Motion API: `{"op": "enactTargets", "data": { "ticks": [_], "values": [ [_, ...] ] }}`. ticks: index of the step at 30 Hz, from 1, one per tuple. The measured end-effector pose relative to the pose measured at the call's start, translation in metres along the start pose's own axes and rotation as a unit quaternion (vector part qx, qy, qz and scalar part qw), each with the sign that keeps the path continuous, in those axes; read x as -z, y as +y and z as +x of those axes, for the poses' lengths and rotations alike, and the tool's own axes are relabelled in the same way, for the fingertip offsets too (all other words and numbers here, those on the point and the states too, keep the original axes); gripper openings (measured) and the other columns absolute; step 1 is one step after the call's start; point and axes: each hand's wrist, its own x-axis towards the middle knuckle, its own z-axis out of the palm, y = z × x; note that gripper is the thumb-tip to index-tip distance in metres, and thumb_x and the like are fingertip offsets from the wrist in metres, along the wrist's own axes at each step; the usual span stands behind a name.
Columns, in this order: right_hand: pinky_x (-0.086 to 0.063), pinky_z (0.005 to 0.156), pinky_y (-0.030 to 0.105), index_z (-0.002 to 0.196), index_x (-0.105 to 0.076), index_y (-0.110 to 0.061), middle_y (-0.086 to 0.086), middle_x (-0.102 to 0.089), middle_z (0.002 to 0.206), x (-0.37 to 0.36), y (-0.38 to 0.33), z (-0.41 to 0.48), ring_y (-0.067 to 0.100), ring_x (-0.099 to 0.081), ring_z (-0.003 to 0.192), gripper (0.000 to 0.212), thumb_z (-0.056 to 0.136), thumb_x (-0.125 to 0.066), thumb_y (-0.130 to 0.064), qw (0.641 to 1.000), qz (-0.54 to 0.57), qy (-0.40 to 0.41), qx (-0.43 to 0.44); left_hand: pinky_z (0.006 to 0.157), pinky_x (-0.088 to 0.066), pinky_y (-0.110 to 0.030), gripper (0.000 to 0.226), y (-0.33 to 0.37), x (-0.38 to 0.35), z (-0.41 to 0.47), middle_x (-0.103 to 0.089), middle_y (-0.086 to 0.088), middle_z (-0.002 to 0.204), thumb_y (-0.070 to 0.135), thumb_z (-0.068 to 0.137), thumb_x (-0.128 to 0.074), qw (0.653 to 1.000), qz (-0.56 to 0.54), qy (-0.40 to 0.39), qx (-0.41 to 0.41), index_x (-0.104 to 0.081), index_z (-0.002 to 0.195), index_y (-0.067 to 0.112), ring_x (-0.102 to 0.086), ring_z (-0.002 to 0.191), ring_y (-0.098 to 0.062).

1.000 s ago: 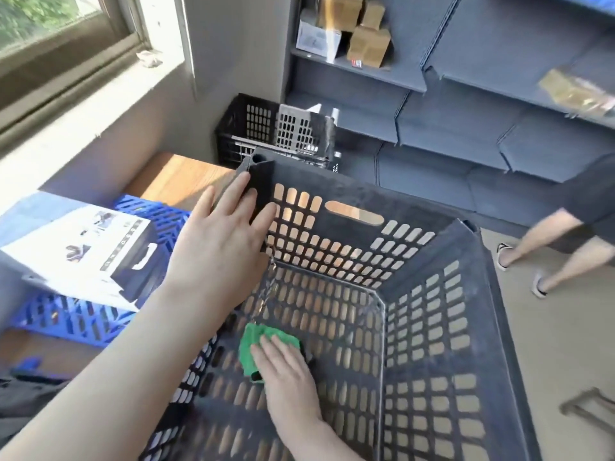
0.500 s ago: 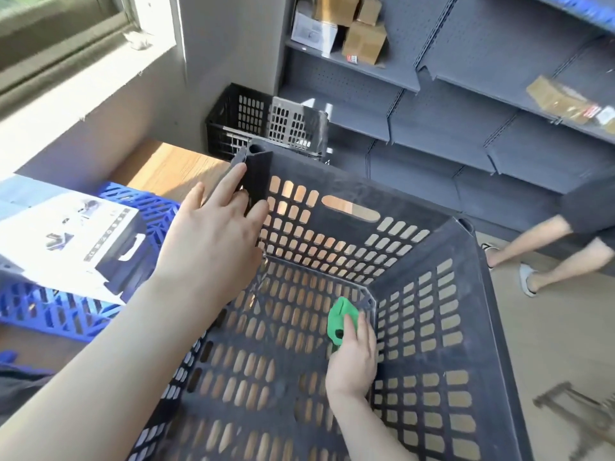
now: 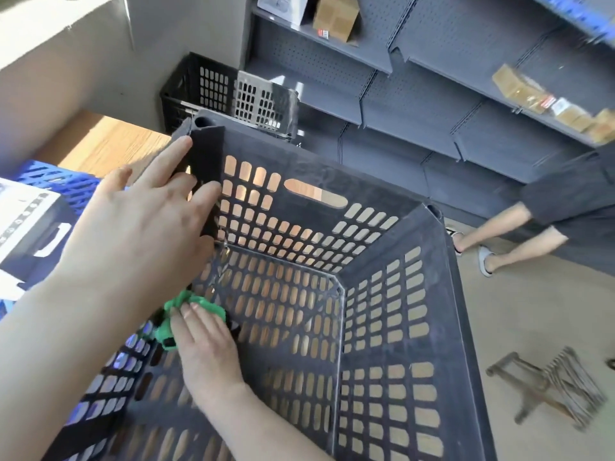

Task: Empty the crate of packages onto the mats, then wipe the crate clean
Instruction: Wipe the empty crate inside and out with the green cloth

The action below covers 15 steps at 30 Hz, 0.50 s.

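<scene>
Crate (image 3: 432, 294): dark grey, perforated walls and floor, its opening toward the camera, standing in the middle of the view. Inside it are the cloth and the right hand.

Left hand (image 3: 143, 227): released, fingers straight, laid against the crate's far left corner post; the index finger runs along the outer side of the post and the other fingers lie on the inner side.

Right hand (image 3: 203, 347): reaches down into the crate. Its flat fingers press the bunched green cloth (image 3: 199, 304) onto the floor next to the left wall. The thumb is hidden, so whether it pinches the cloth cannot be told.

Mat (image 3: 63, 181): blue lattice, left of the crate, carrying a white and black box (image 3: 30, 227) that lies flat on it.

Black crate (image 3: 186, 91): behind the grey one, against the wall, with a pale grey perforated panel (image 3: 256, 98) standing in it.

Shelves (image 3: 416, 104): grey, along the far wall. The top left shelf holds cartons (image 3: 336, 15), and a shelf at right holds several brown packages (image 3: 519, 88), blurred.

A person's legs (image 3: 499, 234) show beside the shelves at right.
</scene>
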Motion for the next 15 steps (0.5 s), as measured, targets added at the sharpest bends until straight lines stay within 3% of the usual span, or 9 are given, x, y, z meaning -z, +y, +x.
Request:
{"op": "enactTargets", "data": {
  "ticks": [2,4,6,11,13,15],
  "values": [
    [-0.04,0.107,0.037,0.128,-0.056,-0.006,0.01,-0.057,0.132,0.01,0.031,-0.006,0.024,-0.05,0.124,0.045,0.086,-0.04,-0.006,0.997,0.003,0.026,0.07,0.091,-0.042,-0.059,0.047,0.0,0.0,0.0,-0.069,-0.015,0.105,0.025,0.066,-0.075,1.0,-0.007,0.006,0.0,-0.065,0.107,0.006,-0.03,0.144,-0.026],
    [-0.033,0.112,0.039,0.133,-0.051,-0.008,0.01,-0.05,0.14,0.021,0.068,-0.011,0.025,-0.043,0.131,0.049,0.085,-0.048,-0.001,0.996,-0.061,0.019,0.067,0.091,-0.042,-0.058,0.046,0.001,0.002,0.0,-0.069,-0.015,0.105,0.026,0.067,-0.073,1.0,-0.01,0.007,-0.004,-0.065,0.108,0.006,-0.031,0.144,-0.027],
    [-0.02,0.116,0.04,0.139,-0.046,-0.012,0.006,-0.044,0.146,0.039,0.107,-0.022,0.023,-0.037,0.137,0.063,0.08,-0.065,-0.002,0.995,-0.089,-0.002,-0.054,0.09,-0.045,-0.057,0.047,0.001,0.004,0.0,-0.069,-0.016,0.106,0.027,0.069,-0.071,1.0,-0.014,0.007,-0.006,-0.065,0.111,0.007,-0.032,0.143,-0.027],
    [-0.048,0.096,0.04,0.119,-0.064,-0.006,0.011,-0.064,0.121,0.053,0.155,-0.038,0.027,-0.058,0.113,0.054,0.067,-0.076,0.001,0.931,-0.158,0.034,-0.326,0.091,-0.045,-0.055,0.051,0.001,0.007,-0.002,-0.07,-0.012,0.107,0.032,0.072,-0.069,1.0,-0.008,-0.007,-0.009,-0.064,0.117,0.009,-0.03,0.145,-0.026],
    [-0.048,0.095,0.042,0.116,-0.067,-0.005,0.012,-0.066,0.118,0.043,0.141,-0.021,0.028,-0.06,0.112,0.054,0.064,-0.077,0.002,0.904,-0.104,0.074,-0.409,0.092,-0.045,-0.054,0.049,0.003,0.007,-0.002,-0.069,-0.011,0.108,0.032,0.073,-0.068,1.0,-0.005,-0.006,-0.005,-0.064,0.117,0.01,-0.028,0.146,-0.025],
    [-0.043,0.101,0.042,0.121,-0.064,-0.006,0.01,-0.064,0.124,0.035,0.117,-0.001,0.027,-0.057,0.119,0.056,0.067,-0.078,0.0,0.891,-0.046,0.113,-0.438,0.091,-0.044,-0.052,0.046,0.004,0.007,-0.002,-0.069,-0.011,0.106,0.031,0.074,-0.067,1.0,-0.005,-0.004,0.0,-0.064,0.114,0.01,-0.028,0.146,-0.024]
  ]
}}
